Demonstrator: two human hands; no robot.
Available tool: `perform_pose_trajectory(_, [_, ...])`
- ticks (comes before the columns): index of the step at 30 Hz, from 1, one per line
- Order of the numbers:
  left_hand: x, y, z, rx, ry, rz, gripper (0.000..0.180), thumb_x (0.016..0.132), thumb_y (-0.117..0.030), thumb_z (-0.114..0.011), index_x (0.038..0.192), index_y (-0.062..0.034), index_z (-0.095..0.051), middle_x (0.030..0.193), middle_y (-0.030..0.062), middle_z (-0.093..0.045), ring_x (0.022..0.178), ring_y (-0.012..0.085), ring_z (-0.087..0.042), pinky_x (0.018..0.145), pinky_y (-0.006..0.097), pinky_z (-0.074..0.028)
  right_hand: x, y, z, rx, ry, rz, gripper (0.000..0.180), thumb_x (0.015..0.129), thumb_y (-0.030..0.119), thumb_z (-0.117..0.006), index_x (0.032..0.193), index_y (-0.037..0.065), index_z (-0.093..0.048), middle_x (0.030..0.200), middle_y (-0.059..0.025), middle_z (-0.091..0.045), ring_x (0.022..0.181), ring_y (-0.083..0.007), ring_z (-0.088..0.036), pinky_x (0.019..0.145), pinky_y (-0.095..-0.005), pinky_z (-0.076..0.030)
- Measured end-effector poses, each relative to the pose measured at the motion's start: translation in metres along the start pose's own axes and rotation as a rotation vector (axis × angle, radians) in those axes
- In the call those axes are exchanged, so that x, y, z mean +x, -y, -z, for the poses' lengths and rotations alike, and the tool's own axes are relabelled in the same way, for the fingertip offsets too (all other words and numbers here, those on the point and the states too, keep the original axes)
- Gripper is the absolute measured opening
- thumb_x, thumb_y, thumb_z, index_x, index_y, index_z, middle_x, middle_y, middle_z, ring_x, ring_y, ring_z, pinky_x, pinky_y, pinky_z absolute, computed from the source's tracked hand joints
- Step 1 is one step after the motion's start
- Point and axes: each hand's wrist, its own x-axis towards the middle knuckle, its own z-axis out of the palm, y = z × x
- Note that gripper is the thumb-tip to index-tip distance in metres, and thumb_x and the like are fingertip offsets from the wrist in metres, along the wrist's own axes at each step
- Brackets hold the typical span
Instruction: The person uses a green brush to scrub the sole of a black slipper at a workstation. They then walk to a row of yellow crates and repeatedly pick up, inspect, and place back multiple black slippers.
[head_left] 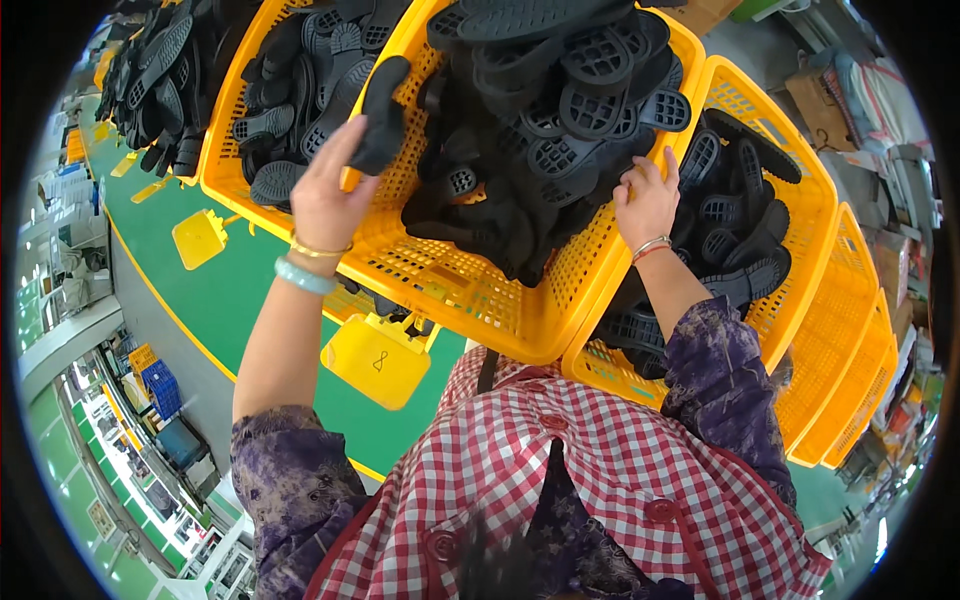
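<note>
Green floor [250, 290] | left hand [325, 205] clamped on black sole [382, 112] | right hand [647, 205] fingers together, reaching among soles in yellow basket [450, 285]

Both arms raised, left hand [325, 200] fingers closed in a grip, right hand [647, 205] curled, palm down.

yellow crates [470, 290] packed edge to edge, black soles [560, 110] heaped above rims
</note>
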Motion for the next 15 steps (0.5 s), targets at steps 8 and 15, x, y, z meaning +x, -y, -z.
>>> perform_pose_trajectory(8, [0.094, -0.077, 0.018, -0.09, -0.439, -0.203, 0.047, 0.065, 0.002, -0.073, 0.111, -0.003, -0.062, 0.103, 0.0128, -0.066, 0.094, 0.0286, -0.064, 0.082, 0.033, -0.051, 0.001, 0.001, -0.001, -0.021, -0.001, 0.007, 0.014, 0.075, 0.015, -0.06, 0.082, 0.008, -0.068, 0.117, -0.0035, -0.058, 0.134, -0.0327, -0.029, 0.102, -0.0479, -0.034])
perform_pose_trajectory(15, [0.119, -0.128, -0.044, -0.005, -0.024, -0.353, 0.051, 0.073, 0.0, -0.056, 0.123, 0.0029, -0.048, 0.124, 0.0201, -0.049, 0.112, 0.0347, -0.048, 0.1, 0.039, -0.038, 0.002, 0.0, -0.002, -0.041, -0.009, 0.022, 0.013, 0.075, 0.017, -0.059, 0.08, 0.008, -0.067, 0.117, -0.0031, -0.058, 0.134, -0.0317, -0.028, 0.102, -0.048, -0.034])
